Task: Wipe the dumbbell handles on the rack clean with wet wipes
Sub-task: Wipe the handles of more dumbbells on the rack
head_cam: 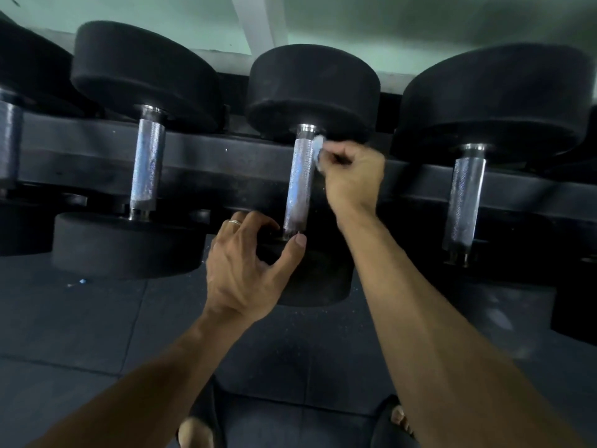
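Note:
Several black dumbbells lie across a dark rack (pixel 206 163), their knurled metal handles pointing towards me. My right hand (pixel 353 176) pinches a small wet wipe (pixel 318 150) against the upper right side of the middle dumbbell's handle (pixel 298 182), just below its far weight (pixel 311 88). My left hand (pixel 248 266) sits on that dumbbell's near weight (pixel 319 279), fingers curled over its top and thumb up beside the handle's lower end. A ring shows on one finger.
Another handle (pixel 148 166) stands to the left and another (pixel 463 202) to the right, each between black weights. Below the rack lies dark rubber floor (pixel 97 318) with a small scrap (pixel 82 281). My feet (pixel 400 418) show at the bottom edge.

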The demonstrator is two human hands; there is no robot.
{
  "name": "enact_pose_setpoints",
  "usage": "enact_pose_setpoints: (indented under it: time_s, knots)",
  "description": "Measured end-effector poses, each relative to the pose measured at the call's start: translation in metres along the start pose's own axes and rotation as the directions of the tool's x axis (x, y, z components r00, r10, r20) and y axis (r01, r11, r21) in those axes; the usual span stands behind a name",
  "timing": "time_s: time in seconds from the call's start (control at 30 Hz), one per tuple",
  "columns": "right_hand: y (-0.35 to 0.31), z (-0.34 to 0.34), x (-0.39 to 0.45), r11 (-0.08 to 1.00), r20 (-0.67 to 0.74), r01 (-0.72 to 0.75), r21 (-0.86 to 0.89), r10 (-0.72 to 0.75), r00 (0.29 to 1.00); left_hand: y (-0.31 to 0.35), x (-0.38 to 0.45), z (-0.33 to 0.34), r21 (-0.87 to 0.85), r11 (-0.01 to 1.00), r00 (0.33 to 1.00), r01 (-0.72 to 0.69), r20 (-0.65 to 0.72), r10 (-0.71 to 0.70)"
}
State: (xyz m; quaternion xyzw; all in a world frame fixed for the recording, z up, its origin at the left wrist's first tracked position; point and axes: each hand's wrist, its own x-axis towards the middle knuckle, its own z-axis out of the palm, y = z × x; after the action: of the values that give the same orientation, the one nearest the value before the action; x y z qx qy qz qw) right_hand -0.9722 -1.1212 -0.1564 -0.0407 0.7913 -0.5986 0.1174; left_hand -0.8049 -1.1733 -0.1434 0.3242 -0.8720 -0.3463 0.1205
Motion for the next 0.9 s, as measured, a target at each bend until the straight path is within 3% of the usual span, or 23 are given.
enact_pose_setpoints:
  time_s: [0.17,0.27,0.33,0.43,0.5,0.63,0.8,0.9]
  knots:
    - [0.002,-0.028,-0.026,0.984,0.251,0.047,-0.171,-0.003,0.968,0.002,0.0,-0.001,-0.002,1.0,1.0,0.014,0.01,-0.014]
    - [-0.009,-0.02,-0.003,0.995,0.171,0.055,-0.085,-0.04,0.984,0.001,0.0,-0.001,0.0,1.0,1.0,0.002,0.014,-0.002]
    - [-0.008,-0.021,-0.007,0.995,0.199,0.018,-0.098,0.002,0.98,0.001,-0.001,-0.001,0.001,1.0,1.0,0.003,0.013,-0.003]
    - [-0.001,-0.042,-0.033,0.933,0.425,-0.034,-0.357,0.195,0.884,0.002,-0.001,-0.002,0.0,1.0,1.0,0.0,0.008,0.0]
    - [0.0,-0.046,-0.041,0.898,0.499,-0.029,-0.439,0.27,0.824,0.001,0.0,-0.001,0.006,1.0,1.0,-0.002,0.004,0.002]
    - [-0.001,-0.032,-0.021,0.953,0.31,-0.161,-0.255,0.238,0.92,0.001,0.0,-0.002,-0.007,1.0,1.0,-0.01,0.013,0.01]
    - [0.002,-0.039,-0.036,0.912,0.396,-0.211,-0.351,0.349,0.85,0.003,0.0,-0.002,0.005,1.0,1.0,0.003,0.011,-0.003]
    - [-0.008,-0.023,-0.024,0.902,0.283,-0.426,0.073,0.391,0.876,0.001,-0.001,-0.001,0.001,1.0,1.0,0.003,0.01,-0.003]
